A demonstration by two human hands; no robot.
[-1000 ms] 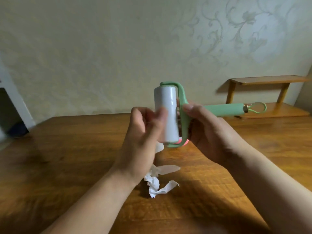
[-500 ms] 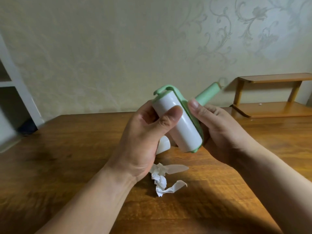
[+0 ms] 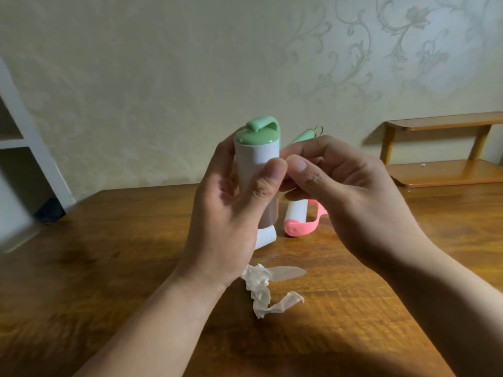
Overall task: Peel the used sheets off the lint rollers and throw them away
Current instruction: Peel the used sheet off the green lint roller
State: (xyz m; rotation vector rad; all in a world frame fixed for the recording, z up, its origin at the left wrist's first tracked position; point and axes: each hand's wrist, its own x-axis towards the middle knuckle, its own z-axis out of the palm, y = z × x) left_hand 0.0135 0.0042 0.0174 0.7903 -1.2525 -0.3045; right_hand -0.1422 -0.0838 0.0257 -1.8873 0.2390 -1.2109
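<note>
A green lint roller (image 3: 257, 148) with a white sticky roll stands nearly upright in the air above the table. My left hand (image 3: 231, 213) is wrapped around the roll, thumb pressed on its front. My right hand (image 3: 351, 197) is at the roll's right side, thumb and forefinger pinched together at the sheet's edge beside my left thumb; whether a sheet edge is caught is hidden. The green handle (image 3: 303, 136) sticks out behind my right fingers. A pink lint roller (image 3: 298, 223) lies on the table behind my hands. A crumpled peeled sheet (image 3: 261, 287) lies on the table below my left wrist.
The wooden table (image 3: 109, 268) reaches to a patterned wall. A small two-tier wooden shelf (image 3: 441, 151) sits at the back right. A white shelving unit (image 3: 19, 148) stands at the left edge. A white piece (image 3: 265, 236) shows under my left palm.
The green roller has turned from tilted to nearly upright, its end cap now facing up. My right hand has shifted from the frame to the roll's edge, pinching there. The pink roller has come into view.
</note>
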